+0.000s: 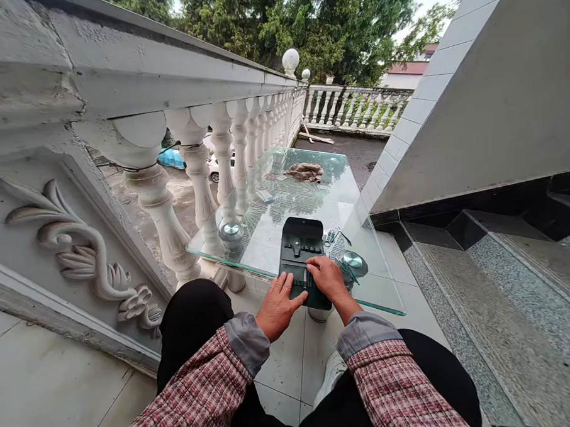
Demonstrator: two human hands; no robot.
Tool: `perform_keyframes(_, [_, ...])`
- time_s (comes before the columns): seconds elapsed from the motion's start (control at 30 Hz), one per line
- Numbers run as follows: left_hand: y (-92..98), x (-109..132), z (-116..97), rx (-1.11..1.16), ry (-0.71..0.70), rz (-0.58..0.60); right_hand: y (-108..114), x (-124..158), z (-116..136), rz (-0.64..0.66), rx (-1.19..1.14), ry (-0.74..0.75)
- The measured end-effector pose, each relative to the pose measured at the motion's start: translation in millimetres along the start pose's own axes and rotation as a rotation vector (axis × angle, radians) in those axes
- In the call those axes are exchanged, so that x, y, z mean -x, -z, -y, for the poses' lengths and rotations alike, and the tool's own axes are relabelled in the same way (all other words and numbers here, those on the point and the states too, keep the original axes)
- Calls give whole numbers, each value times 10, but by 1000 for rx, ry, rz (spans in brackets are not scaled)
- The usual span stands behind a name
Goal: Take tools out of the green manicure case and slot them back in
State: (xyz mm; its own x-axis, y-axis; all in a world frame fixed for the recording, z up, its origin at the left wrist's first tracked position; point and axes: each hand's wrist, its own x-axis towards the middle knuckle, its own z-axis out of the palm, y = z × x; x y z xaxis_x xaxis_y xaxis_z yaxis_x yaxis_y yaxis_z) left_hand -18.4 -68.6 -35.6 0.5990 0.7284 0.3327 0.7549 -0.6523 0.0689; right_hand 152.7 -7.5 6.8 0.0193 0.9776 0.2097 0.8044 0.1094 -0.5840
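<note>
A black folding case [303, 232] lies open on the glass table [245, 253]; small loops and slots run across its inside. My left hand [278, 304] rests on the case's lower left edge, fingers spread and lying flat. Over the lower half of the case, my right hand [328, 277] has thumb and fingers pinched together at a small slim silver tool [305, 276], whose exact kind I cannot make out. A dark small piece [297, 245] sits in the upper half. Small metal tools [330, 236] and several slender dark green tools [347, 271] lie right of the case.
A crumpled brown cloth [306, 171] lies toward the table's far end. A small flat packet [265, 196] is left of centre. Round metal leg caps [353, 260] show at the glass. A white balustrade [206, 166] borders the left; stone steps [495, 267] rise at right.
</note>
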Motion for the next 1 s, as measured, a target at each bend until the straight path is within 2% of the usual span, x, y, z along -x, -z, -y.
perform_keyframes(0.17, [9,4,-6,-4,6,3,71,32,0,27,117,64])
perform_keyframes(0.4, [32,2,-10,-7,0,7,68,62,-28,62,159,113])
perform_keyframes(0.77, [24,-3,-10,-7,1,28,106,64,-89,9,163,64])
perform_keyframes(1.0, [15,-12,-9,-10,-1,24,81,145,-50,45,198,127])
